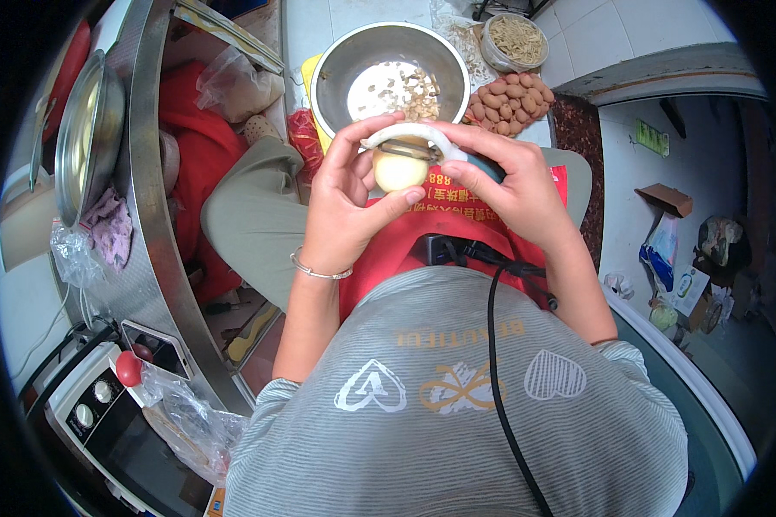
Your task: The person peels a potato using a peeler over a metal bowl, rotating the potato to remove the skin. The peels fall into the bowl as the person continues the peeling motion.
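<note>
Between the fingers of my left hand (352,187) is a potato (399,173), pale and peeled on the side towards me. My right hand (514,178) grips the dark handle of a Y-shaped vegetable peeler (420,132) with a white curved head. Its metal blade lies across the upper part of the potato. Both hands are raised over my lap, just on my side of a large stainless steel basin (326,84). Peelings (420,90) lie scattered on the basin's bottom. Part of the potato is hidden behind the peeler and fingers.
A red net bag of unpeeled potatoes (511,100) lies right of the basin, with a tub of pale strips (516,40) behind it. On the left metal counter (158,278) stand a steel bowl (87,139), a phone (157,349) and a microwave (136,446). A black cable (496,362) hangs down my front.
</note>
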A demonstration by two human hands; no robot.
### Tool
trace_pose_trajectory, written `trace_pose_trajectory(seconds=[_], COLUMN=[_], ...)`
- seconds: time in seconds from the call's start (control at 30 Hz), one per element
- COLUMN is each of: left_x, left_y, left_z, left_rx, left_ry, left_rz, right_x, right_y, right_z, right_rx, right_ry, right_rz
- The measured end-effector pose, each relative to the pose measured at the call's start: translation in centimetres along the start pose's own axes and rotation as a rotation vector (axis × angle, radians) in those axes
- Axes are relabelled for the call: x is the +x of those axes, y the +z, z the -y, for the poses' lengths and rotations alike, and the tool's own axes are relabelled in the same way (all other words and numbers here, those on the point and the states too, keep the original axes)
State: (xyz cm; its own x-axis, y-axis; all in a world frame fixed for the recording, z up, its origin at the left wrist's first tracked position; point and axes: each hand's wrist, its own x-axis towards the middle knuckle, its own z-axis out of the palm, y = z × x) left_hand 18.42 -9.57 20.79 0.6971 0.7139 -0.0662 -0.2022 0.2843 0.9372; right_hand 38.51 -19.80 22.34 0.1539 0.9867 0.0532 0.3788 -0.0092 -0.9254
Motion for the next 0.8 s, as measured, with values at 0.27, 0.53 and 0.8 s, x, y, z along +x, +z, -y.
trace_pose_trajectory(seconds=[0.27, 0.53, 0.8], left_x=[0.1, -0.1, -0.4], left_y=[0.0, -0.1, -0.2], left_z=[-0.1, -0.2, 0.2], left_rx=[-0.030, -0.052, 0.160], left_ry=[-0.010, -0.030, 0.056], left_rz=[-0.009, -0.031, -0.018], right_x=[0.1, 0.0, 0.3], right_y=[0.1, 0.0, -0.9], right_z=[-0.2, -0.7, -1.4], right_rx=[0.013, -0.031, -0.096], right_ry=[0.002, -0.020, 0.013], right_rz=[-0.058, -0.104, -0.190])
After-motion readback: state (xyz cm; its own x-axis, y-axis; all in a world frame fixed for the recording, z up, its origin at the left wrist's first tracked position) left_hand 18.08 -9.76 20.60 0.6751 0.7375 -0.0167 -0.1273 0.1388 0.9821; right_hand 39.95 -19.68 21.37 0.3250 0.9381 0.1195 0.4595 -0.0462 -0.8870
